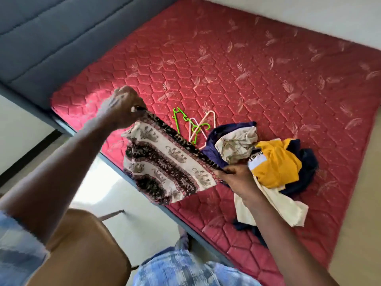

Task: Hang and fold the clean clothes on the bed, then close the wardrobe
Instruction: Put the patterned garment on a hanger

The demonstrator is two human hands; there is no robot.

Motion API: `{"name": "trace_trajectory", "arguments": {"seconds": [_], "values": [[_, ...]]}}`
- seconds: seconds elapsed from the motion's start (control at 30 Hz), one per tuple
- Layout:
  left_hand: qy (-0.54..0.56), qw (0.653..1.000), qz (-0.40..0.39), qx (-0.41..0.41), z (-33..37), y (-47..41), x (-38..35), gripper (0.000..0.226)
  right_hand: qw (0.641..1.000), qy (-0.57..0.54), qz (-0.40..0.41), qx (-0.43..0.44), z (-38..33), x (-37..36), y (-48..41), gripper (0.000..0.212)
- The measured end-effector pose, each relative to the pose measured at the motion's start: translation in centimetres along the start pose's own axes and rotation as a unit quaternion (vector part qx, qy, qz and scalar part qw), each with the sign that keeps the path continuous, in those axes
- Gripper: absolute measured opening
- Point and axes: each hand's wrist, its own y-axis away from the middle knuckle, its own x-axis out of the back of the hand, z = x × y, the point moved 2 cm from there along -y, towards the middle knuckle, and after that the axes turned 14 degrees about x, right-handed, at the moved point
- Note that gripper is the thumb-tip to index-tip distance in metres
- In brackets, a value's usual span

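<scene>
Spanning both grips, the patterned cloth [165, 162] is stretched along its dark top edge, its long axis running diagonally from the left grip [121, 108], farther out, down to the right grip [237, 178] beside the clothes pile [274, 159]. Both grips are clamped on that edge, and the cloth hangs in the air over the near edge of the red bed [247, 69]. Green and pale hangers [191, 124] lie on the bed just beyond it.

Patterned cloth [165, 162] — taut, mid-air
</scene>
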Motion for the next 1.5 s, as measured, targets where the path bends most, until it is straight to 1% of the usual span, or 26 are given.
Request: {"name": "trace_trajectory", "arguments": {"seconds": [0.13, 0.2, 0.23, 0.3, 0.37, 0.4, 0.5, 0.57, 0.63, 0.67, 0.7, 0.73, 0.8, 0.83, 0.9, 0.93, 1.0, 1.07, 1.13, 1.2, 1.23, 1.27, 1.33, 1.37, 1.4, 1.5], "values": [[0.029, 0.998, -0.06, -0.021, 7.2, -7.1, -8.9, 0.018, 0.986, -0.013, 0.111, -0.12, 8.0, 1.0, -1.1, 0.039], [0.046, 0.994, -0.101, -0.017, 11.5, -9.0, -14.4, 0.02, 0.973, -0.011, 0.149, -0.176, 12.6, 1.4, -1.8, 0.02], [0.059, 0.991, -0.116, -0.018, 13.4, -10.0, -17.5, 0.021, 0.966, 0.006, 0.164, -0.201, 15.1, 1.6, -2.1, 0.016], [0.089, 0.986, -0.139, -0.015, 17.4, -11.6, -23.7, 0.022, 0.951, 0.042, 0.191, -0.24, 19.8, 2.2, -2.3, 0.026], [0.123, 0.98, -0.154, -0.019, 20.9, -12.6, -29.3, 0.022, 0.935, 0.091, 0.204, -0.274, 23.9, 2.5, -2.3, 0.024], [0.147, 0.976, -0.158, -0.026, 22.4, -12.8, -31.7, 0.022, 0.927, 0.115, 0.212, -0.287, 25.2, 2.6, -2.3, 0.028], [0.216, 0.961, -0.169, -0.026, 25.9, -12.9, -37.4, 0.03, 0.912, 0.179, 0.235, -0.286, 26.5, 3.0, -2.3, 0.028], [0.269, 0.945, -0.183, -0.021, 26.8, -12.3, -39.9, 0.043, 0.886, 0.253, 0.271, -0.278, 26.8, 2.8, -2.2, 0.028], [0.34, 0.924, -0.174, -0.006, 25.6, -11.1, -41.0, 0.047, 0.866, 0.346, 0.29, -0.217, 26.7, 1.0, -2.7, 0.044], [0.377, 0.913, -0.157, 0.005, 24.3, -10.2, -41.2, 0.046, 0.865, 0.373, 0.292, -0.165, 26.4, -0.3, -3.3, 0.049], [0.399, 0.907, -0.136, 0.021, 22.7, -9.6, -41.5, 0.042, 0.876, 0.38, 0.276, -0.108, 26.2, -1.9, -4.3, 0.051], [0.408, 0.904, -0.117, 0.043, 20.7, -8.7, -41.8, 0.038, 0.897, 0.362, 0.248, -0.053, 25.8, -3.4, -5.5, 0.05], [0.402, 0.904, -0.086, 0.121, 15.8, -7.7, -42.7, 0.033, 0.94, 0.299, 0.16, 0.025, 24.8, -7.1, -8.5, 0.053], [0.383, 0.905, -0.069, 0.174, 13.2, -7.6, -43.4, 0.032, 0.948, 0.294, 0.106, 0.051, 24.5, -8.8, -9.8, 0.059], [0.311, 0.914, -0.042, 0.257, 8.1, -8.3, -45.0, 0.035, 0.935, 0.343, 0.019, 0.091, 24.5, -11.8, -13.0, 0.075], [0.27, 0.921, -0.051, 0.275, 6.3, -9.1, -45.9, 0.037, 0.919, 0.38, -0.01, 0.101, 24.8, -12.8, -14.5, 0.082], [0.185, 0.942, -0.107, 0.259, 4.5, -10.6, -47.3, 0.041, 0.882, 0.458, -0.053, 0.097, 25.8, -13.9, -17.1, 0.09], [0.103, 0.958, -0.154, 0.219, 4.1, -11.8, -48.4, 0.039, 0.851, 0.512, -0.09, 0.076, 27.1, -14.5, -17.8, 0.091], [0.083, 0.965, -0.153, 0.194, 4.2, -12.5, -49.0, 0.027, 0.828, 0.543, -0.104, 0.088, 28.4, -14.8, -17.5, 0.085], [0.111, 0.965, -0.128, 0.202, 4.4, -13.0, -48.9, 0.02, 0.818, 0.556, -0.113, 0.089, 28.8, -14.7, -17.2, 0.081], [0.148, 0.956, -0.117, 0.225, 4.3, -13.1, -48.8, 0.02, 0.814, 0.562, -0.117, 0.087, 28.9, -14.7, -17.2, 0.08], [0.202, 0.939, -0.106, 0.255, 4.1, -13.3, -48.7, 0.023, 0.812, 0.565, -0.118, 0.086, 29.0, -14.7, -17.3, 0.08], [0.321, 0.891, -0.101, 0.305, 3.8, -13.7, -48.4, 0.027, 0.812, 0.566, -0.119, 0.077, 28.9, -14.8, -17.4, 0.08], [0.358, 0.876, -0.099, 0.309, 3.9, -14.0, -48.1, 0.025, 0.812, 0.566, -0.122, 0.072, 28.9, -14.8, -17.4, 0.081], [0.38, 0.871, -0.094, 0.297, 3.9, -14.4, -47.7, 0.021, 0.811, 0.568, -0.128, 0.067, 28.8, -15.0, -17.5, 0.081], [0.418, 0.874, -0.046, 0.242, 4.5, -15.7, -46.7, 0.006, 0.808, 0.571, -0.134, 0.051, 28.9, -15.2, -17.5, 0.081]]}}
